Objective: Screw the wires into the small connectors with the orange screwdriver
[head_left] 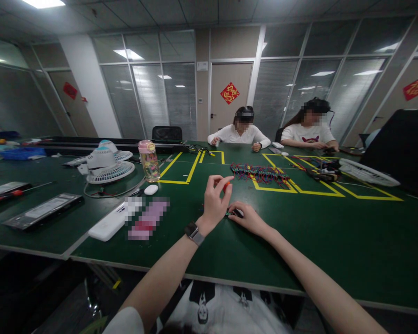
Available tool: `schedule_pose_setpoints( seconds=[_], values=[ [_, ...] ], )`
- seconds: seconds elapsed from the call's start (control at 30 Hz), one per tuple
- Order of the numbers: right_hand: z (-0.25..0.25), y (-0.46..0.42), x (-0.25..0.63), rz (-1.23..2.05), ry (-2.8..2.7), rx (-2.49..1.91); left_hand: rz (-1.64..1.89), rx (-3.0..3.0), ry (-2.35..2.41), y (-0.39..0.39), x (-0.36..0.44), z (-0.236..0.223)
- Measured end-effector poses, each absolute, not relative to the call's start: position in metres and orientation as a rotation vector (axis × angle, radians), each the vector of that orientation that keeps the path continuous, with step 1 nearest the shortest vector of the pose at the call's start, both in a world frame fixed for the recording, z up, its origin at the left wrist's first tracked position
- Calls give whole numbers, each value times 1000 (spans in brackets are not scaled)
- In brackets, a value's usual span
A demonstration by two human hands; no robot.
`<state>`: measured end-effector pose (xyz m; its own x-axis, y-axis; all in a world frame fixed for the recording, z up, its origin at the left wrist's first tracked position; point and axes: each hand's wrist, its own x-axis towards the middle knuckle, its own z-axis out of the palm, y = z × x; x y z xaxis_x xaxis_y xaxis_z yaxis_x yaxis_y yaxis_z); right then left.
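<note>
Raised over the green table, my left hand has a wristwatch on its wrist. Its thumb and fingers are pinched on a small orange piece, whose kind I cannot make out. Just right of it and lower, my right hand rests at the tabletop, fingers closed around a small green-and-black part, mostly covered by the fingers. Beyond both hands lies a row of small circuit boards with red and blue wires.
Left of my hands are a white box-like device, a white oval case, a bottle with a pink lid, white fans and a metal drive. Yellow tape marks the table. Two people sit across.
</note>
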<state>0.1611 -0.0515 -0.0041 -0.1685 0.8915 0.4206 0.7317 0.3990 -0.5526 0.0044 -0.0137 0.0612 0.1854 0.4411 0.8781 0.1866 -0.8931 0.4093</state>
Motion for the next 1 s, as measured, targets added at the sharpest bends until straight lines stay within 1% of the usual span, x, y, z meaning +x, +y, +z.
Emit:
schedule_pose_setpoints(
  seconds=[0.1,0.27,0.47,0.67,0.87,1.0],
  values=[
    [-3,-52,160,286,-1949,-1398,1789,2245,636,-13,5,61],
    [-2,-53,159,287,-1937,-1400,1748,2241,518,-13,4,62],
    [-1,-54,159,288,-1941,-1408,1786,2245,616,-14,5,60],
    [0,-54,159,296,-1944,-1393,1749,2259,509,-14,5,62],
    [-3,-53,160,272,-1951,-1400,1762,2270,611,-14,5,60],
    [-2,-53,161,273,-1952,-1397,1741,2266,540,-13,5,61]
  ],
)
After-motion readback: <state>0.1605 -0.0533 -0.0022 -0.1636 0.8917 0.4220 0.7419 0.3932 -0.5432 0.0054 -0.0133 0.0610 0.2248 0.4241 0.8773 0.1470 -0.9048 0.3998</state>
